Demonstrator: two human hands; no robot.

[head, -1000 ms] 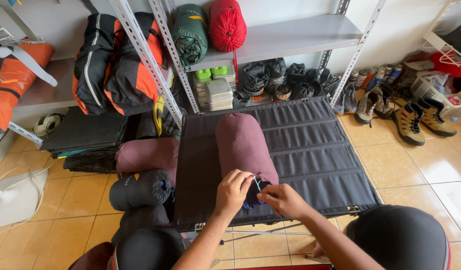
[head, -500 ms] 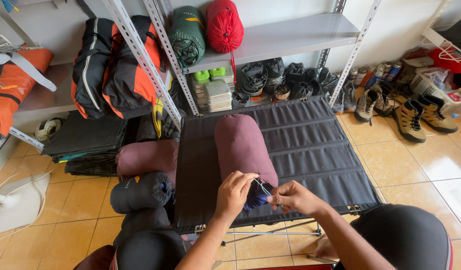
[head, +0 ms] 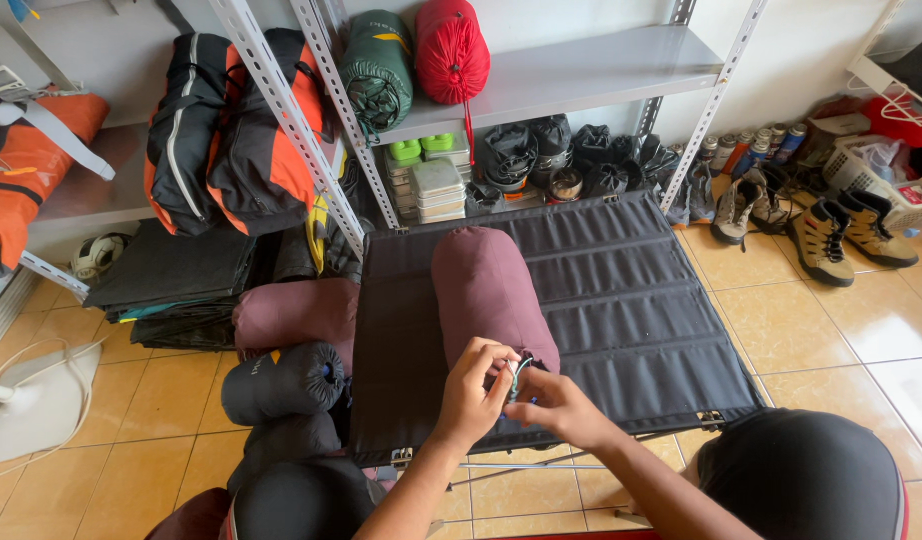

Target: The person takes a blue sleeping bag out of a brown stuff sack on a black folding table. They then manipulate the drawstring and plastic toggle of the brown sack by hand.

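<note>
Left hand (head: 473,392) and right hand (head: 553,403), together at six o'clock, pinch a thin drawstring (head: 518,371), hiding the smooth cylindrical maroon stuff sack's (head: 486,285) mouth.

Right hand (head: 556,405) back in against the left hand (head: 476,395), drawcord (head: 518,372) now slack and bunched between them.

There's a black folding cot (head: 621,300) set up on the orange tiled floor (head: 861,340), its far edge against the grey metal shelf (head: 571,75). A maroon stuff sack (head: 486,290) lies lengthwise on the cot's left half. Left of the cot, another maroon sack (head: 293,312) and a black rolled bag (head: 281,382) sit on the floor.
</note>
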